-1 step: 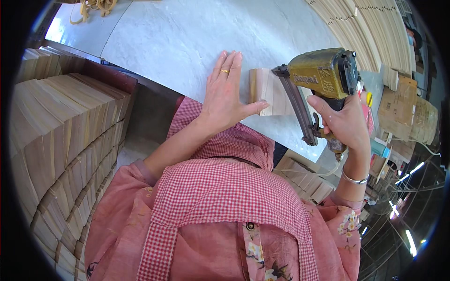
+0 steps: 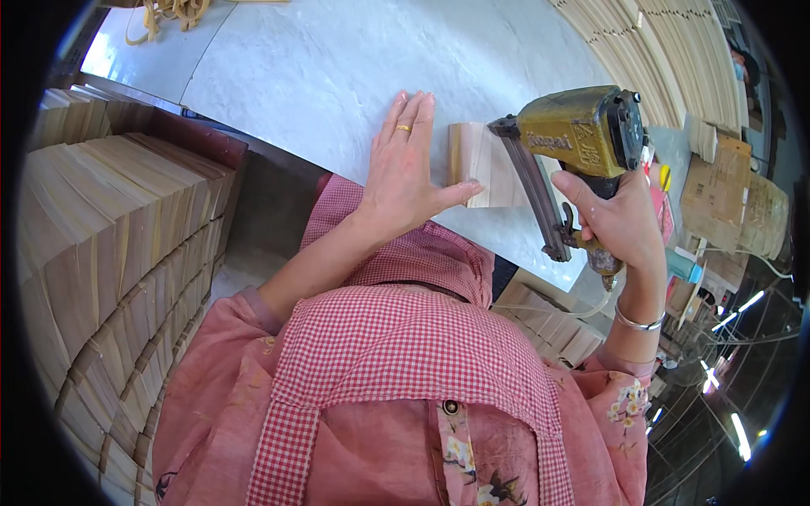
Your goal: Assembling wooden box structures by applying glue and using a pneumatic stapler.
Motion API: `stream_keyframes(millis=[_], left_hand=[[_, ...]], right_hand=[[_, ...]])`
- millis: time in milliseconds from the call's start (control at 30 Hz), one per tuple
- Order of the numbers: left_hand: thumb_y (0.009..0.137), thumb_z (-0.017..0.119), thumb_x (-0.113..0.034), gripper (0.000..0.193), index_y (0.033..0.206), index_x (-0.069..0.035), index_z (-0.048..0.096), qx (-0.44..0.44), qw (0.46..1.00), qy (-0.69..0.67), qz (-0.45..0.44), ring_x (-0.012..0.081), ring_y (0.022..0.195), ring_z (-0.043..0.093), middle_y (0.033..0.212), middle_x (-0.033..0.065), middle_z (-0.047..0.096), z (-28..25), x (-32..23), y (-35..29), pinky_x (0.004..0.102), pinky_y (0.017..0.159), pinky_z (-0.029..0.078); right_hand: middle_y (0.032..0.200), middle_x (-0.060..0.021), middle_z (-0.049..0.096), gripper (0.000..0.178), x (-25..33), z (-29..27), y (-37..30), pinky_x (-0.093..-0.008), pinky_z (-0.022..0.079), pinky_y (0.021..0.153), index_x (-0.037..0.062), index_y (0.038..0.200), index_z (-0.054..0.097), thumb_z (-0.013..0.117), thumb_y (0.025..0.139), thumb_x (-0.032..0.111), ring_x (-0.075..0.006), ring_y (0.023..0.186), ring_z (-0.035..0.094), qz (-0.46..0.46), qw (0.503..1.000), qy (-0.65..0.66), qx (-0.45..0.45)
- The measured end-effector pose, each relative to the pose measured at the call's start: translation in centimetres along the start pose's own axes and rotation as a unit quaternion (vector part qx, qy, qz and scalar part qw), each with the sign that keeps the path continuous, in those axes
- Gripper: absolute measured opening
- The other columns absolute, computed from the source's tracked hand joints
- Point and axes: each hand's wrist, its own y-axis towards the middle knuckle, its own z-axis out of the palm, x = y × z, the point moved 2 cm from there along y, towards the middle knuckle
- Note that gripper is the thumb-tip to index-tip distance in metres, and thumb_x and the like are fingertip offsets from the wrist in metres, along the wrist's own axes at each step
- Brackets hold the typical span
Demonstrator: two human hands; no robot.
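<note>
My left hand [image 2: 403, 173] lies flat at the tabletop's near edge, fingers stretched out and thumb resting on a pale wooden piece [image 2: 494, 164]. In my right hand [image 2: 624, 221] is a pneumatic nail gun [image 2: 567, 126] with a worn yellow-brown body and a long dark magazine. Its nose is over the far edge of the wooden piece; whether it touches the wood I cannot tell. My right fingers are wrapped round the handle, partly hidden behind it. The magazine slants back toward me, covering the right part of the wood.
The grey marbled tabletop [image 2: 337, 76] spreads ahead. Stacked wooden boards [image 2: 118, 211] rise at my left, and long pale strips [image 2: 650, 51] lie at the far right. A thin air hose [image 2: 582, 314] trails below the gun. Cardboard boxes [image 2: 717, 185] stand on the right; tan bands [image 2: 177, 10] lie far left.
</note>
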Motion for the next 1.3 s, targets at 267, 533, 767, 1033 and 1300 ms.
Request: stream_keyframes(millis=[267, 533, 767, 1033, 1300], left_hand=[[0.073, 0.088, -0.045, 0.110, 0.153, 0.007, 0.033, -0.007, 1.000, -0.015, 0.003, 0.0424, 0.153, 0.026, 0.157, 0.0283, 0.037, -0.2, 0.3, 0.3, 0.0526, 0.121, 0.027], [0.066, 0.091, -0.037, 0.084, 0.131, 0.002, 0.056, 0.052, 0.976, 0.085, 0.194, 0.0342, 0.141, 0.045, 0.145, 0.0181, 0.053, 0.4, -7.0, 3.6, 0.0457, 0.117, 0.033], [0.064, 0.088, -0.034, 0.067, 0.116, -0.002, 0.059, 0.101, 0.950, 0.196, 0.222, 0.0327, 0.123, 0.051, 0.133, 0.0180, 0.056, 6.5, -10.0, 5.5, 0.0450, 0.109, 0.036], [0.063, 0.084, -0.032, 0.062, 0.111, -0.003, 0.059, 0.075, 0.957, 0.153, 0.236, 0.0319, 0.114, 0.051, 0.130, 0.0189, 0.057, 7.4, -9.5, 6.0, 0.0424, 0.100, 0.038], [0.063, 0.084, -0.033, 0.057, 0.107, -0.004, 0.064, 0.105, 0.955, 0.159, 0.228, 0.0309, 0.110, 0.050, 0.129, 0.0182, 0.057, 7.1, -9.7, 6.5, 0.0402, 0.096, 0.037]], right_hand=[[0.067, -0.0078, 0.064, 0.039, -0.4, -1.3, 0.3, -0.0236, 0.038, 0.039, -0.0087, 0.107, 0.068, 0.081, 0.088, 0.022, -0.0110, 0.043, 0.050, -0.024, 0.999, -0.025, -0.029], [0.066, -0.0072, 0.062, 0.042, -6.2, -5.8, -0.1, -0.0245, 0.040, 0.039, -0.0086, 0.115, 0.065, 0.080, 0.088, 0.019, -0.0110, 0.043, 0.049, 0.067, 0.992, 0.017, -0.109], [0.066, -0.0066, 0.061, 0.044, -8.8, -6.4, 0.1, -0.0245, 0.040, 0.039, -0.0071, 0.118, 0.064, 0.081, 0.088, 0.020, -0.0107, 0.042, 0.048, 0.077, 0.991, 0.044, -0.098], [0.066, -0.0066, 0.061, 0.044, -9.5, -6.2, 1.1, -0.0246, 0.039, 0.039, -0.0071, 0.117, 0.065, 0.082, 0.088, 0.023, -0.0108, 0.042, 0.048, 0.056, 0.995, 0.053, -0.070], [0.066, -0.0064, 0.062, 0.045, -10.1, -6.3, 1.6, -0.0244, 0.038, 0.038, -0.0066, 0.117, 0.065, 0.082, 0.088, 0.024, -0.0103, 0.041, 0.048, 0.051, 0.996, 0.038, -0.064]])
